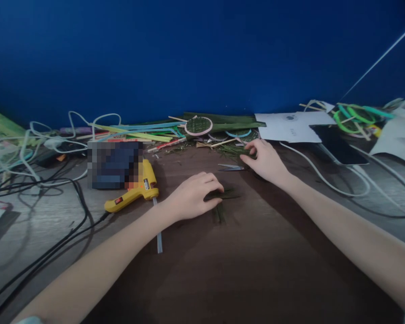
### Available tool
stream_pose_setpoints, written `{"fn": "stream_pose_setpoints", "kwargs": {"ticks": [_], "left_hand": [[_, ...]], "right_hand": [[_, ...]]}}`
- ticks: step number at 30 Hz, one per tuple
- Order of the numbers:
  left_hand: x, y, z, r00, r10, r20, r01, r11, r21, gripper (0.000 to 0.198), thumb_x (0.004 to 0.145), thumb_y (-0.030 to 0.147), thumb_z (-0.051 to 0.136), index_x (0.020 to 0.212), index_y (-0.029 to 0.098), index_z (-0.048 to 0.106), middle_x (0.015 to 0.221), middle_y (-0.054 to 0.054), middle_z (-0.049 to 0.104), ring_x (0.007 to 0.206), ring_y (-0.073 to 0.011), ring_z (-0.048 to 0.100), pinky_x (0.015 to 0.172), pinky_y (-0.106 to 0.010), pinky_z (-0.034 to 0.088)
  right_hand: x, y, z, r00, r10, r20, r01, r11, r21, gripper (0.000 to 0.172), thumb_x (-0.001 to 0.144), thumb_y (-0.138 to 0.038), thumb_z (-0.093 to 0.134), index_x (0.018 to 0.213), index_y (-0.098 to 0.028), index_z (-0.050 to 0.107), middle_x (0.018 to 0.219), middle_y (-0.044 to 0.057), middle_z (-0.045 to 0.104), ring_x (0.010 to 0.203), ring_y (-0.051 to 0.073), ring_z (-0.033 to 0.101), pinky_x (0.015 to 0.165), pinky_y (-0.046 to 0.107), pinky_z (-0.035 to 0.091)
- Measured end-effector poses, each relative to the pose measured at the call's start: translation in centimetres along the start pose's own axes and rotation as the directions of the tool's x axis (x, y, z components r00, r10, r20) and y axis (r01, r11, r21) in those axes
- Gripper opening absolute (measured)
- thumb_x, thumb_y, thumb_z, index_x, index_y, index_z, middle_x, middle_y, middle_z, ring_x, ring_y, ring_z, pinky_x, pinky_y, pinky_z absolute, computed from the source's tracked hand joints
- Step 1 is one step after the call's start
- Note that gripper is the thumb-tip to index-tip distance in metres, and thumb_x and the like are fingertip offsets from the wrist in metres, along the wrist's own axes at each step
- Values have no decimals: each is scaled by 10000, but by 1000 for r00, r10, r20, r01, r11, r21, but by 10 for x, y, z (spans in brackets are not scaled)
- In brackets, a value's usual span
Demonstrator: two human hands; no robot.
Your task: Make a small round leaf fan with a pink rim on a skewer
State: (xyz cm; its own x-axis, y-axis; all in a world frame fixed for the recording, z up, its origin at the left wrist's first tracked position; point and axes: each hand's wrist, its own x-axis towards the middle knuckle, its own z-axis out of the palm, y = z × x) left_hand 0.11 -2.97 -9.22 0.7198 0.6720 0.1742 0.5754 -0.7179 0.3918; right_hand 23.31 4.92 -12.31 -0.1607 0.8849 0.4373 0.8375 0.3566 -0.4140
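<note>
My left hand [197,195] rests low over the dark tabletop, its fingers curled over a few narrow green leaf strips [220,213] that cross one another. Farther back and to the right, my right hand [266,159] reaches to the edge of a heap of cut green leaf strips [229,150]. Its thumb and fingertips are apart, with green pieces close by. Scissors [231,168] lie just left of the right hand, partly hidden by it. A round hoop with woven green strips [198,126] sits behind the heap.
A yellow glue gun [135,193] with a clear glue stick lies at left, beside a dark blurred-out object [113,165]. Tangled cables [50,180] spread farther left. White paper [290,127], a phone [339,145] and green hoops [354,120] stand along the back right.
</note>
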Motion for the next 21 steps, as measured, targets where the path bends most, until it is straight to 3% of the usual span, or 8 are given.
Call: {"fn": "stream_pose_setpoints", "kwargs": {"ticks": [4, 10, 13, 16, 19, 21], "left_hand": [[1, -6, -3, 995, -57, -83, 48, 993, -110, 129, 828, 160, 504, 919, 176, 593, 932, -36, 585, 917, -163, 548, 823, -305, 437], [2, -12, -13, 962, -230, -149, 197, 958, -207, 149, 811, 127, 495, 879, 185, 613, 898, -10, 605, 833, -135, 568, 756, -274, 451], [2, -15, -17, 933, -313, -178, 265, 932, -248, 158, 823, 151, 478, 883, 186, 620, 901, -7, 628, 829, -139, 574, 754, -285, 453], [3, -17, -19, 909, -381, -172, 311, 891, -332, 165, 837, 190, 463, 895, 186, 618, 920, -9, 647, 855, -145, 588, 783, -296, 455], [3, -17, -20, 895, -424, -138, 346, 856, -384, 182, 846, 218, 446, 906, 191, 616, 942, -15, 656, 889, -152, 598, 820, -304, 450], [3, -17, -20, 888, -441, -130, 364, 848, -385, 190, 846, 226, 440, 903, 195, 619, 940, -17, 661, 891, -157, 601, 830, -309, 447]], "right_hand": [[0, -2, -1, 997, 34, 64, -35, 999, 13, 162, 674, -204, 616, 801, -203, 515, 720, 58, 588, 734, 257, 524, 637, 403, 428], [1, -7, -6, 994, 100, 39, -107, 944, 313, 159, 686, -130, 562, 834, -188, 552, 700, 28, 618, 663, 187, 573, 679, 375, 460], [4, -9, -8, 991, 129, 31, -126, 845, 519, 144, 690, -195, 603, 828, -178, 566, 745, 40, 626, 716, 189, 604, 695, 369, 476], [6, -12, -7, 983, 150, 105, -179, 668, 722, 186, 665, -234, 652, 819, -173, 568, 731, 25, 613, 664, 165, 612, 670, 350, 489], [7, -15, -5, 971, 140, 195, -240, 546, 803, 206, 658, -257, 673, 817, -167, 578, 703, 12, 606, 627, 150, 617, 603, 310, 480], [7, -15, -5, 967, 142, 211, -254, 540, 803, 196, 663, -266, 670, 809, -166, 584, 701, 17, 614, 645, 159, 627, 589, 303, 478]]}}
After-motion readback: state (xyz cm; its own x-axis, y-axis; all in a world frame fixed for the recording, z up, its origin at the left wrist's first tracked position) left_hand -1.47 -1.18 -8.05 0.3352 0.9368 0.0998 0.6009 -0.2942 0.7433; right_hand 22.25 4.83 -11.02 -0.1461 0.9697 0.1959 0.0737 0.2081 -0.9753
